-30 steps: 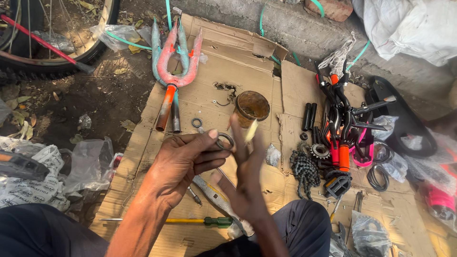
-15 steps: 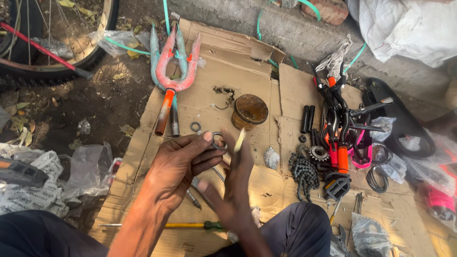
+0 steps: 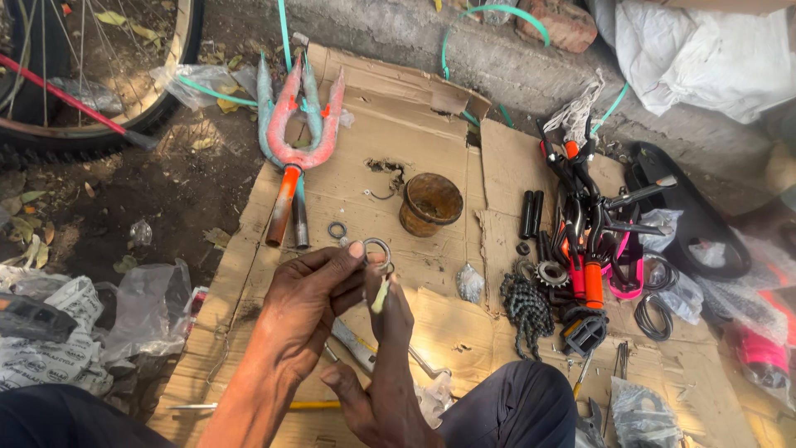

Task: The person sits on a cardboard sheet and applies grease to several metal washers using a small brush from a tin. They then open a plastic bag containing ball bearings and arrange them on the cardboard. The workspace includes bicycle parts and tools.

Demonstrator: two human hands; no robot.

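Your left hand (image 3: pixel 311 294) pinches a small metal ring (image 3: pixel 378 251) by its rim, held up over the cardboard (image 3: pixel 398 149), just near of the rusty cup (image 3: pixel 429 203). Your right hand (image 3: pixel 390 357) grips a thin pale stick (image 3: pixel 381 293), its tip at the ring. The ring looks light, stiff and probably greasy-slick, so hold it by the outer edge.

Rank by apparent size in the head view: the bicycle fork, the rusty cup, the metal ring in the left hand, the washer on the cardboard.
1. Bicycle fork
2. Rusty cup
3. Metal ring and washer: look alike in size, and the ring is nearer the camera, so unranked.
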